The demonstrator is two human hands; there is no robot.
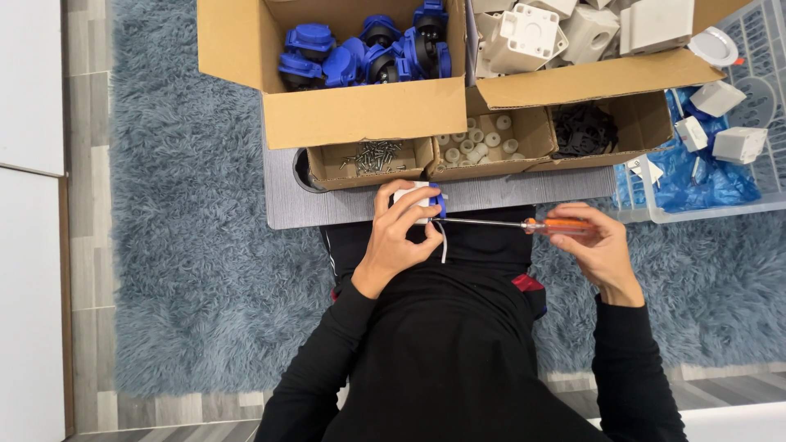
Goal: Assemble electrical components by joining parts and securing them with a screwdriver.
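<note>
The left hand (399,239) grasps a small white and blue plastic socket part (422,202) over the near edge of the grey board (286,209), while the right hand (596,250) is clenched on the orange handle of a slim steel screwdriver (524,223), its tip meeting the part's side. Beyond stand two big cardboard boxes, one of blue plastic fittings (360,49), one of white plastic housings (557,33); three small cardboard trays hold silver screws (372,155), white round spacers (479,141) and black pieces (583,129). The part looks light, rigid and rather slick, best pinched by its flat sides.
</note>
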